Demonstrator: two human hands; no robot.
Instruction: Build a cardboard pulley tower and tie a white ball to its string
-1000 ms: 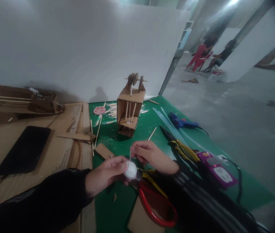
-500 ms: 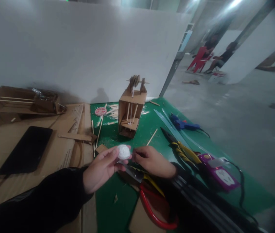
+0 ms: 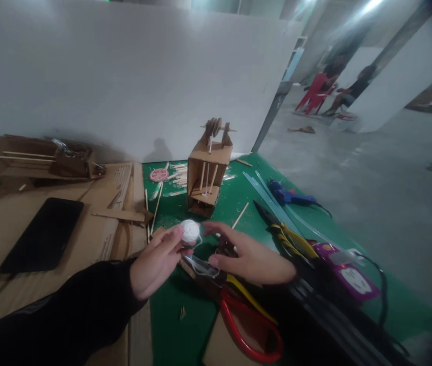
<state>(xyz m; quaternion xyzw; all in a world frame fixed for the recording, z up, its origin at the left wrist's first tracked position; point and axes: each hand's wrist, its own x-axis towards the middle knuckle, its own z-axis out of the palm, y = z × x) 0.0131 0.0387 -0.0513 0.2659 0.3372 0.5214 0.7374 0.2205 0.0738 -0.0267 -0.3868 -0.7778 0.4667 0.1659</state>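
A small white ball of string [image 3: 191,232] sits in the fingers of my left hand [image 3: 158,264], gripped with the thumb on its near side. From the ball a loose strand droops towards my right hand [image 3: 252,256]. There the thumb and forefinger stand wide apart, while the other fingers curl in shadow. Under both hands lies a pair of scissors with red and yellow handles [image 3: 238,338], blades partly hidden. Just beyond stands a cardboard model [image 3: 210,152] with sticks inside and a wheel-bearing axle on top, a white string running down through it.
Right of the hands lie yellow-black pliers [image 3: 290,236], clear glue sticks [image 3: 269,198], a blue glue gun [image 3: 290,193] and a purple power strip [image 3: 349,272]. Leftward are a black phone-like slab [image 3: 42,234], cardboard sheets and another cardboard model [image 3: 44,157]. Wooden sticks [image 3: 179,178] lie behind.
My right hand has opened from a pinch beside the ball and shifted slightly right and down. A longer loop of string now hangs between the hands. The ball has moved slightly left.
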